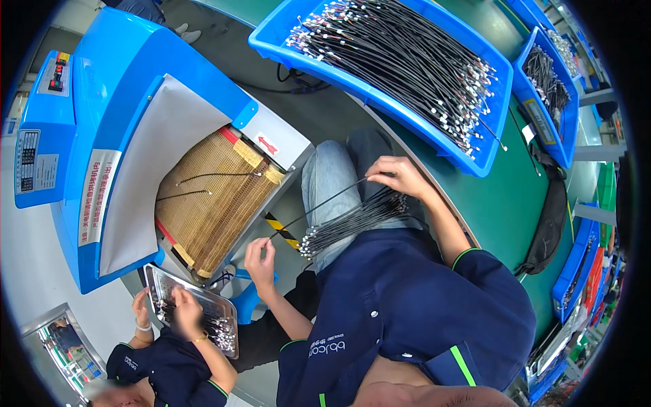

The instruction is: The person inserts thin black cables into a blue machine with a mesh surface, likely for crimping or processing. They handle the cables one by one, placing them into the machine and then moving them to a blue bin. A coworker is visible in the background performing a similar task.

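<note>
A thin black cable (319, 207) is stretched taut at a slant between my two hands, above my lap. My left hand (260, 263) pinches its lower end, close to the conveyor machine's side. At the upper end, my right hand (399, 176) holds it between thumb and fingertips. Across my thighs lies a bundle of similar black cables (352, 222), with small white connectors at its left end. Two more black cables (218, 175) rest apart on the brown mesh conveyor belt (210, 220) to my left.
The blue machine (102, 136) with a white curtain stands at left. A co-worker holds a metal tray (232, 342) of cables at lower left. A large blue bin (468, 159) full of cables sits on the green table (498, 210), with a smaller blue bin (566, 152) farther right.
</note>
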A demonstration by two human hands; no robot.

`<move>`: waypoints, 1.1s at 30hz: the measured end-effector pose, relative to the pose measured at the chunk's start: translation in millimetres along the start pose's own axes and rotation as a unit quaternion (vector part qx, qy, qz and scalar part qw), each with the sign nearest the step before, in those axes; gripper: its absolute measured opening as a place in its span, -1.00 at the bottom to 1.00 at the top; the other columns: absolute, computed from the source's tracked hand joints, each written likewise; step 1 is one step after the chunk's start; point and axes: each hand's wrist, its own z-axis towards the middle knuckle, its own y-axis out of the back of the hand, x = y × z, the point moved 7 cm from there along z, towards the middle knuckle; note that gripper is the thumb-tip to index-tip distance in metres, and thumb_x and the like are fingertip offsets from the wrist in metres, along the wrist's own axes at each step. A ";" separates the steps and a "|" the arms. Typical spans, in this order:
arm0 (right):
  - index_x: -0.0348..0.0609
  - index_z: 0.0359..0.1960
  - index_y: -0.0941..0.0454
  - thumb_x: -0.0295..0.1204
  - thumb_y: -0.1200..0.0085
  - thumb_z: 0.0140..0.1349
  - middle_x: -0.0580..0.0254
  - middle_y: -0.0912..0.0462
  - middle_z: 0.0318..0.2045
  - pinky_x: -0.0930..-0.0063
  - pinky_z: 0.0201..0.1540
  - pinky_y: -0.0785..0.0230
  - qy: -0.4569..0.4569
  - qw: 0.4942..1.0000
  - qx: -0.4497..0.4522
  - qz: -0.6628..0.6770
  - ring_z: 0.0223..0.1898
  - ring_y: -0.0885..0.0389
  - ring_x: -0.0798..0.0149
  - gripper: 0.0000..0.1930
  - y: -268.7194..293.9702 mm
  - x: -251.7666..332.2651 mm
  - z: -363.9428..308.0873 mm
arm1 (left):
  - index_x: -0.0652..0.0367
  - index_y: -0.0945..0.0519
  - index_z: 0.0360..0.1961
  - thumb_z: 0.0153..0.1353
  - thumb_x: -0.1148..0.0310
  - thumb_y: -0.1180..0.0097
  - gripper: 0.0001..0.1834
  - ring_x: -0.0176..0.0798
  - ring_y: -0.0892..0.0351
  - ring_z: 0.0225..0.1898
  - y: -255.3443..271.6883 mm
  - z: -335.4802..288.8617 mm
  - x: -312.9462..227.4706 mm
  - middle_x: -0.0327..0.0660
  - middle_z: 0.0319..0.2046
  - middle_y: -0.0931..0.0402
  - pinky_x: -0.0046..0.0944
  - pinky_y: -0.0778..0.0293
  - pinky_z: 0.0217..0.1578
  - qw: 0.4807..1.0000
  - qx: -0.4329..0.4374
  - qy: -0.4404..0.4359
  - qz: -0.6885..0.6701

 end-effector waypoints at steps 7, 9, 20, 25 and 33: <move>-0.20 -0.36 -0.61 -0.47 -0.20 0.09 0.21 -0.62 -0.43 0.45 -0.37 -0.40 -0.053 0.998 0.038 0.004 -0.41 -0.59 0.26 -0.89 -0.8 1.6 -0.3 | 0.29 -0.58 -0.37 -0.04 0.67 -0.18 -0.84 -0.26 -0.51 -0.43 0.7 -3.6 13.9 -0.13 -0.42 -0.55 -0.32 -0.45 -0.35 1.000 -0.008 -0.016 -0.011; -0.20 -0.36 -0.61 -0.46 -0.20 0.09 0.22 -0.62 -0.44 0.46 -0.38 -0.40 -0.045 0.998 0.040 0.005 -0.42 -0.59 0.27 -0.89 -0.9 3.3 -0.3 | 0.28 -0.58 -0.38 -0.04 0.67 -0.18 -0.84 -0.26 -0.51 -0.43 3.1 -3.5 11.7 -0.13 -0.42 -0.55 -0.32 -0.45 -0.35 1.000 -0.010 -0.019 -0.014; -0.17 -0.35 -0.63 -0.42 -0.20 0.11 0.27 -0.62 -0.45 0.54 -0.47 -0.34 -0.024 0.999 0.015 0.017 -0.50 -0.52 0.37 -0.89 -4.6 -2.9 -3.6 | 0.28 -0.58 -0.38 -0.05 0.68 -0.18 -0.83 -0.26 -0.51 -0.44 4.3 -5.6 13.6 -0.13 -0.43 -0.55 -0.33 -0.45 -0.37 0.999 -0.018 -0.035 0.001; -0.17 -0.36 -0.62 -0.42 -0.21 0.11 0.28 -0.61 -0.47 0.55 -0.50 -0.30 -0.023 0.999 0.020 0.020 -0.53 -0.49 0.40 -0.89 -6.0 -5.2 -3.1 | 0.29 -0.58 -0.38 -0.06 0.68 -0.19 -0.83 -0.26 -0.50 -0.45 4.8 -5.8 14.4 -0.13 -0.44 -0.55 -0.33 -0.45 -0.37 0.999 -0.024 -0.042 0.005; -0.23 -0.41 -0.57 -0.49 -0.20 0.06 0.24 -0.55 -0.52 0.50 -0.47 -0.33 -0.011 0.998 0.059 0.024 -0.53 -0.50 0.34 -0.90 -8.8 4.1 -2.3 | 0.29 -0.56 -0.38 -0.04 0.67 -0.19 -0.84 -0.12 -0.55 -0.37 6.7 -2.4 13.0 -0.09 -0.41 -0.55 -0.26 -0.47 -0.32 1.000 -0.002 -0.006 0.000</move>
